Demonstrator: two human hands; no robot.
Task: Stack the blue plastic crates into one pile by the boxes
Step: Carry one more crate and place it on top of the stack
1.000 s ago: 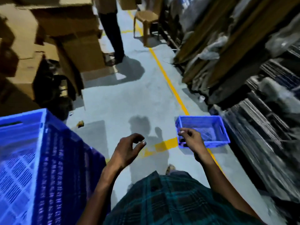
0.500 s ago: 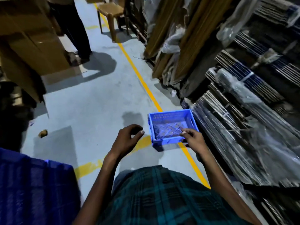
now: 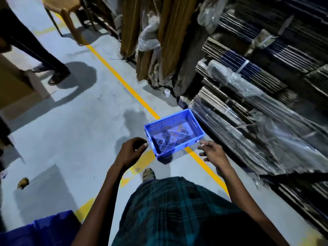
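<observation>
A small blue plastic crate (image 3: 179, 121) sits upright on the grey floor across a yellow line, its slotted bottom bare. My left hand (image 3: 130, 153) hovers just left of the crate's near corner, fingers loosely curled and holding nothing. My right hand (image 3: 213, 154) hangs near the crate's right near corner, fingers spread and relaxed, not touching it as far as I can tell. A corner of the larger blue crate pile (image 3: 44, 229) shows at the bottom left.
Bundles of flattened cardboard wrapped in plastic (image 3: 257, 110) line the right side next to the crate. Another person's legs (image 3: 35, 52) stand at the upper left beside brown boxes (image 3: 12, 89). A brown plastic chair (image 3: 65, 8) stands at the back. My foot (image 3: 148, 174) is below the crate.
The view has swung right and forward, so the big blue pile has slid almost out at the bottom left. The small crate appears closer. Both hands stay held out before it.
</observation>
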